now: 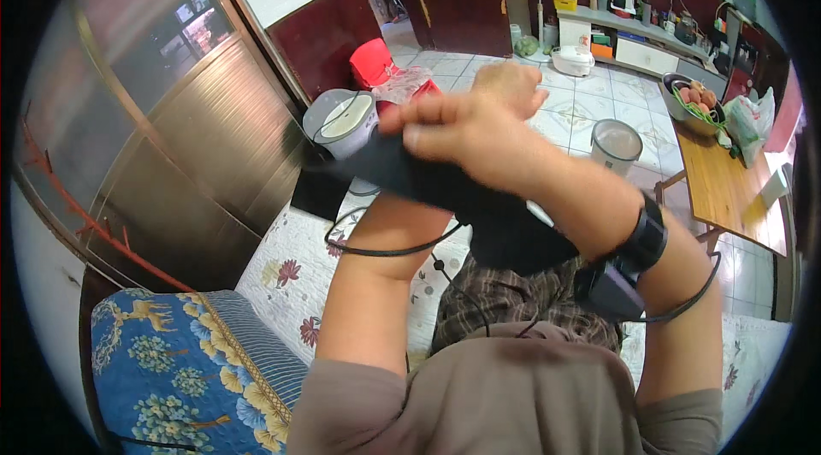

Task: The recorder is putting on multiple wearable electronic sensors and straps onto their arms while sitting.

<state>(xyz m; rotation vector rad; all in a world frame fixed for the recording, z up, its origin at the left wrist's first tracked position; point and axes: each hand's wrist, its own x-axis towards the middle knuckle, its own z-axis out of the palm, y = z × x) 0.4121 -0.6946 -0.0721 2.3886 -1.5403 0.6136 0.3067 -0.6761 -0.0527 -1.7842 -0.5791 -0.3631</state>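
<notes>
My right hand (449,131) reaches across from the right and pinches a piece of black cloth (442,182) between thumb and fingers. The cloth lies over my left forearm near the wrist and hangs down towards my lap; its left end is blurred. Beyond my right hand, my left hand (510,86) shows partly, its fingers bent and much of it hidden. A black band (651,234) with a dark device (609,291) is strapped on my right wrist. A black cable (391,253) loops around my left forearm.
A floral bed cover (288,269) lies beneath me, with a blue patterned quilt (179,371) at left. Ahead stand a white bucket (343,121), a red chair (372,64) and a clear bin (616,144). A wooden table (725,185) bearing a bowl and bag stands right.
</notes>
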